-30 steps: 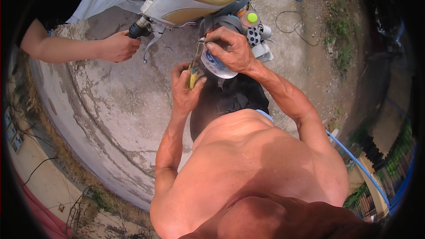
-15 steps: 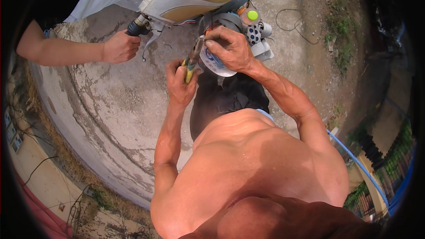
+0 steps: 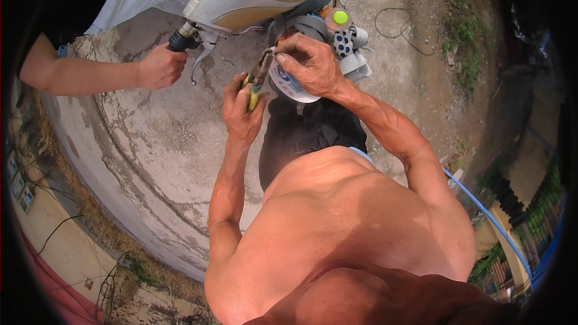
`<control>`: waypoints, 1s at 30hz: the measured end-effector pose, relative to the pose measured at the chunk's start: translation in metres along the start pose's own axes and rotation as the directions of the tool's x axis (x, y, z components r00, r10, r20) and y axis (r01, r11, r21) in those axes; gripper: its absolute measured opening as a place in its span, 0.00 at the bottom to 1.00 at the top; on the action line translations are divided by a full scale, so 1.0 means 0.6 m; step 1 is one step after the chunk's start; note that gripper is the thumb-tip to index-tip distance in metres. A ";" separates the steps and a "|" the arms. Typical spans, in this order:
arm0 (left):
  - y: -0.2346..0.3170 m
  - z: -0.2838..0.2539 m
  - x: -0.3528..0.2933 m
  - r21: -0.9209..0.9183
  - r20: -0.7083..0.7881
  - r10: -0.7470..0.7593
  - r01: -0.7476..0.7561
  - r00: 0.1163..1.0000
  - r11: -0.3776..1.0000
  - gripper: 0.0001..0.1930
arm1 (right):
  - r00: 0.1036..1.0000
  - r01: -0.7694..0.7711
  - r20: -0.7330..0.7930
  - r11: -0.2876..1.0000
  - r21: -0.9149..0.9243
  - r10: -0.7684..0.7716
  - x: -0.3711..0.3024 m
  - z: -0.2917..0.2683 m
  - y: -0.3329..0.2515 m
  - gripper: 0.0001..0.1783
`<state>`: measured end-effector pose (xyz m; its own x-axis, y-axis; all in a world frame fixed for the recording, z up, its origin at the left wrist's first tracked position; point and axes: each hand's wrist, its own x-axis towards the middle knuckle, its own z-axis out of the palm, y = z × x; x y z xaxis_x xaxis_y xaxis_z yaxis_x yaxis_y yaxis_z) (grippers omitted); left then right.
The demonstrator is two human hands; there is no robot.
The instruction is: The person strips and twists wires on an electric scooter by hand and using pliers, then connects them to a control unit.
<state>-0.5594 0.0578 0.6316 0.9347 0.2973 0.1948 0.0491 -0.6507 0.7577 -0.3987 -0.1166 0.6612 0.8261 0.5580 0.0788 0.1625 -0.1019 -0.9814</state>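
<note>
- Cracked, pale ground [image 3: 174,126] spreads under everything, with weeds [image 3: 466,54] along its right side.
- The white and gold scooter part [image 3: 223,0] stands ahead of me, its handlebar grip [image 3: 183,38] and brake lever [image 3: 201,63] to my left.
- My black trousers [image 3: 289,138] show below my hands.
- My right hand [image 3: 310,66] is bent over the pliers' tip, thumb and fingers drawn close together; whether they pinch anything I cannot tell, as it is too small.
- My left hand [image 3: 241,108] has its fingers wrapped round the pliers' handles, the nose pointing away from me.
- A co-worker's hand [image 3: 162,67] is closed round the handlebar grip, well apart from mine.
- A white piece [image 3: 289,87] with blue print shows just beneath my right hand.
- The pliers [image 3: 259,76], yellow-handled, sit between my hands; I cannot make out what their jaws hold.
- A clear bottle [image 3: 332,24] with a yellow-green cap [image 3: 341,17] stands beyond my right hand.
</note>
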 end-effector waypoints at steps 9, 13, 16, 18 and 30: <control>0.004 -0.002 0.001 0.004 0.011 -0.006 0.006 1.000 1.000 0.20 | 1.000 -0.009 -0.008 0.999 0.038 0.009 0.000 0.003 0.007 0.13; 0.006 -0.006 0.004 0.027 0.031 -0.012 0.011 0.999 1.000 0.19 | 1.000 0.000 -0.006 1.000 -0.013 -0.001 0.001 0.000 0.002 0.13; 0.005 -0.006 0.006 0.031 0.031 -0.001 0.000 1.000 1.000 0.18 | 1.000 0.020 -0.007 0.998 -0.057 -0.020 0.002 -0.002 0.003 0.12; 0.005 -0.006 0.005 0.034 0.038 -0.004 0.003 0.999 0.999 0.18 | 0.999 0.042 -0.006 0.995 -0.088 -0.043 0.002 -0.004 0.003 0.12; -0.004 -0.015 0.005 0.040 0.093 -0.015 0.012 0.996 0.999 0.17 | 0.989 0.090 -0.095 0.975 -0.201 -0.111 -0.004 -0.005 0.001 0.13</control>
<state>-0.5596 0.0665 0.6360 0.9626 0.2409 0.1241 0.0742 -0.6749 0.7342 -0.3991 -0.1204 0.6610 0.8505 0.4851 0.2034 0.3414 -0.2148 -0.9150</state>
